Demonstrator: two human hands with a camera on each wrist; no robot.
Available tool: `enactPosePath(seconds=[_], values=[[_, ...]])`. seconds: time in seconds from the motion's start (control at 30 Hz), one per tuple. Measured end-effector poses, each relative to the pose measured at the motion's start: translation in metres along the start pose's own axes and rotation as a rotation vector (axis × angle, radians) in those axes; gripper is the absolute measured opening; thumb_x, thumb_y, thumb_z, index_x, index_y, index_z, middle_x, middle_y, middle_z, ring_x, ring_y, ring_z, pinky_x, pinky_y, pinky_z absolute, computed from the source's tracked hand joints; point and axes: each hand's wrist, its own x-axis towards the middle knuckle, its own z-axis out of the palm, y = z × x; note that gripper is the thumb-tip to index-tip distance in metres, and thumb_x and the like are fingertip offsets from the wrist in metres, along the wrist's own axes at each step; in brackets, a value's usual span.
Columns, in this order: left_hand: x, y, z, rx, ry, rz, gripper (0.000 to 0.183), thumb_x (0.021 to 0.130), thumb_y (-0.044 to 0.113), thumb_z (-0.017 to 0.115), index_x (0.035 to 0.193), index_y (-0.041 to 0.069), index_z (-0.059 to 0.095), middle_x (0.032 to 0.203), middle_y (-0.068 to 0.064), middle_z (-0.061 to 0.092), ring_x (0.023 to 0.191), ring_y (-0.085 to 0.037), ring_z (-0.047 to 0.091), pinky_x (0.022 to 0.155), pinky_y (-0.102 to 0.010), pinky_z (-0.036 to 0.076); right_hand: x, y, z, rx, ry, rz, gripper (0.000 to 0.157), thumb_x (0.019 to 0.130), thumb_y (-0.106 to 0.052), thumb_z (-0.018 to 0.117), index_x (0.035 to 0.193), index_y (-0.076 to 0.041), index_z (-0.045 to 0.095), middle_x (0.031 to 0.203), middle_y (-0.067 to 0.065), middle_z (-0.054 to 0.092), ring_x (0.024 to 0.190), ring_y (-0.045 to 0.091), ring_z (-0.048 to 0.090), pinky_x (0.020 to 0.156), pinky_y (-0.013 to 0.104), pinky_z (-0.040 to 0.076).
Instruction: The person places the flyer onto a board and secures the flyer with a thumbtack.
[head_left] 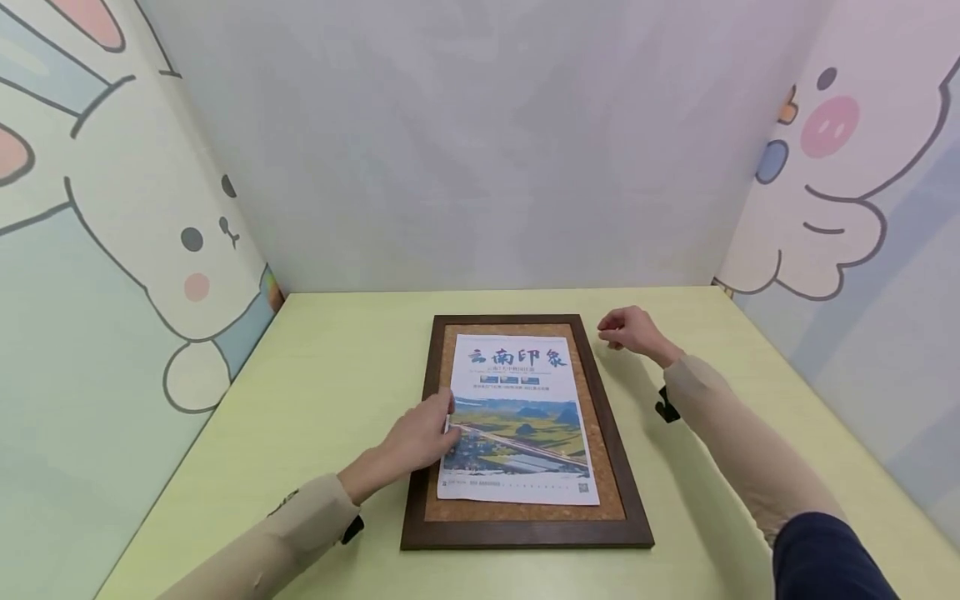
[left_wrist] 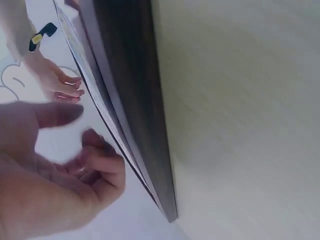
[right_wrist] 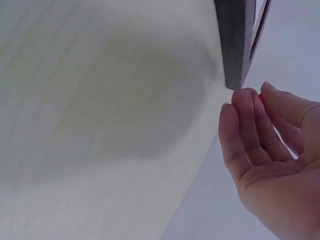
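Note:
A printed poster (head_left: 517,417) with a blue title and a landscape picture lies on a cork board (head_left: 613,500) with a dark brown frame (head_left: 525,534). My left hand (head_left: 423,429) is over the board's left side, fingertips at the poster's left edge. In the left wrist view that hand (left_wrist: 65,170) has loosely bent fingers and a gap between thumb and fingers. Beyond the frame's upper right side, my right hand (head_left: 633,331) pinches a small red object (right_wrist: 261,96) between thumb and fingers. Most of that object is hidden by the fingertips.
The board lies on a pale yellow-green table (head_left: 337,375). A plain grey-white wall (head_left: 480,167) rises behind it. Side panels with a cartoon rabbit (head_left: 150,250) and a white cartoon figure (head_left: 847,183) flank the table. Black straps are on both wrists.

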Motion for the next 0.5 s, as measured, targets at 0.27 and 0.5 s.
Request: enactPosePath(seconds=[0.27,0.5], values=[[0.012,-0.025,0.003,0.129,-0.204,0.331,0.068,0.087,0.045,0.067,0.141,0.009,0.046,0.158,-0.023,0.02,0.147,-0.043,0.015,0.112,-0.064,0.017,0.028,-0.042,0.029,0.01,-0.001,-0.021,0.023,0.091,-0.007,0.064,0.109,0.008,0.066,0.095,0.024,0.067,0.081,0.04,0.065,0.072,0.046,0.056],[0.011,-0.024,0.001,0.192,-0.298,0.324,0.08,0.089,0.054,0.06,0.151,0.013,0.031,0.162,-0.018,0.015,0.15,-0.04,0.008,0.117,-0.063,0.005,0.049,-0.065,0.055,-0.042,0.001,-0.036,0.021,0.091,-0.011,0.065,0.107,0.003,0.068,0.095,0.017,0.067,0.077,0.026,0.061,0.065,0.027,0.05]])
